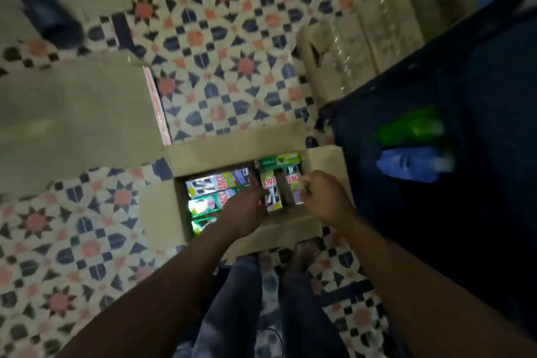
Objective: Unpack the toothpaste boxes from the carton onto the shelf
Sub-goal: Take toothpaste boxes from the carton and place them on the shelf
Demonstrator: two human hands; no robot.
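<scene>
Looking down from the head camera, we see the carton (232, 142) standing open on the patterned floor (232, 38), just ahead of our legs (232, 314). The toothpaste boxes (215, 183) are all inside it: some lie flat in the left half, others stand on end in the right half. Our left hand (244, 212) reaches in with fingers stretched out, their tips touching the middle box (273, 193). Our right hand (325, 197) sits at the right-hand boxes with fingers curled. Blur keeps us from telling whether they grip one. Right of the carton, a dark blue surface (494, 81) carries a green item (412, 126) and a blue item (412, 163).
</scene>
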